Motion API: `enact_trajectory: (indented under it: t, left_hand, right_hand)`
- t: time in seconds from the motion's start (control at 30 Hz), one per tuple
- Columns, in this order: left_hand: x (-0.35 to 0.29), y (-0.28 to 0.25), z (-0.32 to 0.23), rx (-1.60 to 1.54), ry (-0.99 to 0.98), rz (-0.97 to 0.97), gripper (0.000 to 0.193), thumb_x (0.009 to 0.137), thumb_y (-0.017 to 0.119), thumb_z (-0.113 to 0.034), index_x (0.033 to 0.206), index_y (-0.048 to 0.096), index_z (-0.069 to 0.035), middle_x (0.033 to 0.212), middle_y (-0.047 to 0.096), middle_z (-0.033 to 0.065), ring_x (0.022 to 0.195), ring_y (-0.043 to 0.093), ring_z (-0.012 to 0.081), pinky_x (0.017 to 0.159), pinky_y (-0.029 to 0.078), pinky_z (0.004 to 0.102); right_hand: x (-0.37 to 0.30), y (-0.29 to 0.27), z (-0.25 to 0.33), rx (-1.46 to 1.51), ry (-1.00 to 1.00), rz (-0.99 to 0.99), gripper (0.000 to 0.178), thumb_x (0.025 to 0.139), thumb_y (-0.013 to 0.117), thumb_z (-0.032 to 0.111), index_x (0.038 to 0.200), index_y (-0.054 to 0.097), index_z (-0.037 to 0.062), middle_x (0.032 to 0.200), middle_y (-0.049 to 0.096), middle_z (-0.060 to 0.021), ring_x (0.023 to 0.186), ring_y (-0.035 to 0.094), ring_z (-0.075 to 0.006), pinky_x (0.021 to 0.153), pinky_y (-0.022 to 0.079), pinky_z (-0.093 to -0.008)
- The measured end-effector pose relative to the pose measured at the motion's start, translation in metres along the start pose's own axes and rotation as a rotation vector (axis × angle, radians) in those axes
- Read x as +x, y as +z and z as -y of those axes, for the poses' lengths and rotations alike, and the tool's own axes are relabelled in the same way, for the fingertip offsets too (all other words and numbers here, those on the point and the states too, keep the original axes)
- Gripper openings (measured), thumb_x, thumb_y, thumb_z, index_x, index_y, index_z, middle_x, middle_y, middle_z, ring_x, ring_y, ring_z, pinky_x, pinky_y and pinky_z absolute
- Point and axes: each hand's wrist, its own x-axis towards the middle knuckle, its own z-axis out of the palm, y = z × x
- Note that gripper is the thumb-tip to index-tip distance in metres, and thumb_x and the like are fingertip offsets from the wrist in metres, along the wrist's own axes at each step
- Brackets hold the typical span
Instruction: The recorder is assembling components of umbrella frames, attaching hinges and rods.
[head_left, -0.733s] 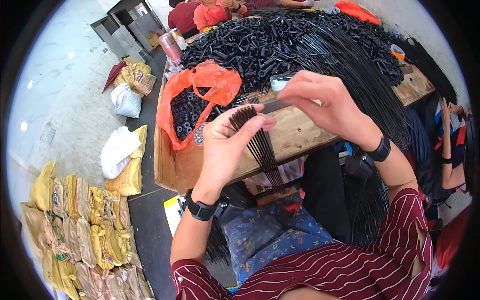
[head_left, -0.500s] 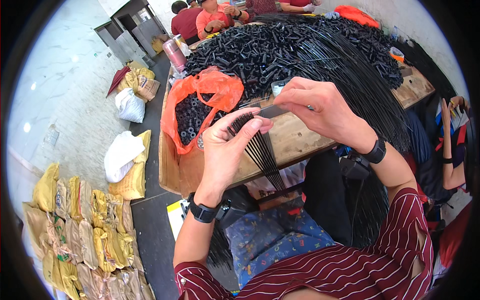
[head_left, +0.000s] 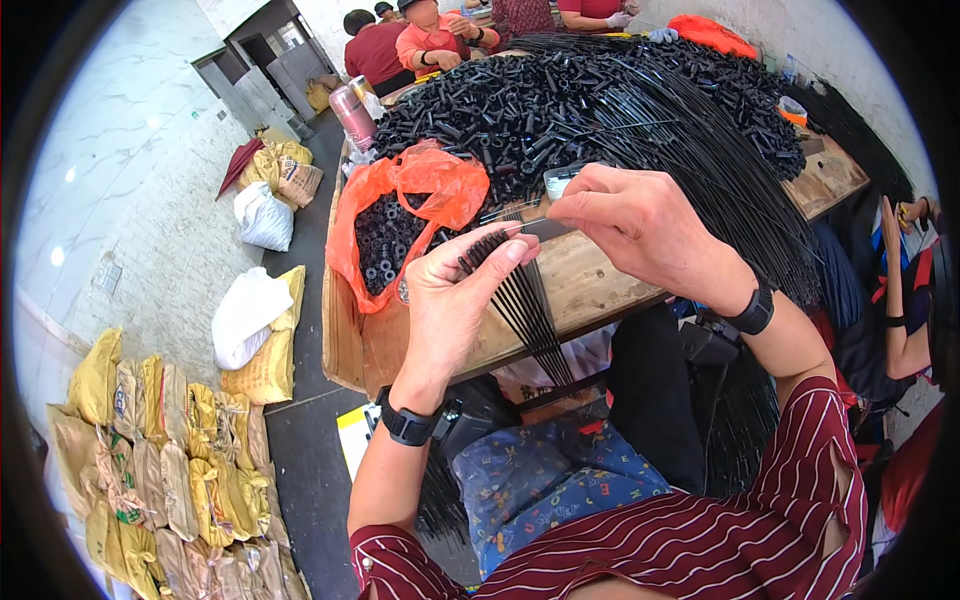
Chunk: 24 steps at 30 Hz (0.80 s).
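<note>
My left hand (head_left: 450,295) is closed round a fanned row of thin black cables (head_left: 522,325), thumb on top, with their thicker black ends upward. Below the hand, the cables slant down over the table's near edge. My right hand (head_left: 640,220) pinches a thin, shiny metal needle-like rod (head_left: 532,222) between thumb and fingertips. Its far end lies close to the cable ends; whether it touches them I cannot tell. Behind the right fingertips stands a small clear container with something white (head_left: 560,180) in it.
An orange-red plastic bag (head_left: 346,225) of small black rings (head_left: 382,262) sits left on the wooden table (head_left: 590,265). Beyond lie a heap of black tubular parts (head_left: 500,105) and long black cables (head_left: 700,160). A pink tumbler (head_left: 352,115) stands far left. Co-workers (head_left: 440,42) sit opposite; sacks (head_left: 190,450) fill the left.
Both hands keep their grips and nearly the same places. The view has shifted slightly. Across the table, a co-worker's hands have moved.
</note>
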Motion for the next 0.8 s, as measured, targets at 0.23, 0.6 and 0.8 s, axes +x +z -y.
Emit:
enact_trajectory:
  t: [0.23,0.6,0.8]
  left_hand:
    - [0.004,0.003,-0.004,0.070,-0.001,0.037,0.026,0.089,0.063,-0.006,0.112,0.063,0.005,0.101,0.069,0.0145,0.094,0.067,0.0203,0.088,0.052,0.0307]
    - [0.008,-0.001,0.004,0.111,0.042,0.100,0.025,0.085,0.068,-0.006,0.109,0.067,0.001,0.099,0.071,0.0083,0.090,0.064,0.0094,0.082,0.051,0.0240]
    - [0.011,-0.004,0.009,0.160,0.059,0.137,0.023,0.085,0.070,-0.010,0.106,0.069,0.000,0.096,0.071,0.0069,0.086,0.063,0.0073,0.080,0.050,0.0231]
  right_hand:
    - [0.006,-0.008,0.002,-0.158,-0.108,-0.066,0.013,0.075,0.061,0.002,0.086,0.066,0.0037,0.080,0.060,-0.0068,0.071,0.063,-0.0243,0.059,0.051,-0.0338]
    - [0.009,-0.012,0.007,-0.075,-0.092,-0.024,0.013,0.076,0.060,0.003,0.087,0.068,0.0048,0.083,0.061,-0.0068,0.073,0.063,-0.0240,0.061,0.051,-0.0332]
    - [0.010,-0.010,0.003,-0.085,-0.121,-0.044,0.016,0.074,0.060,0.002,0.088,0.067,0.0045,0.082,0.061,-0.0074,0.073,0.063,-0.0246,0.062,0.051,-0.0340]
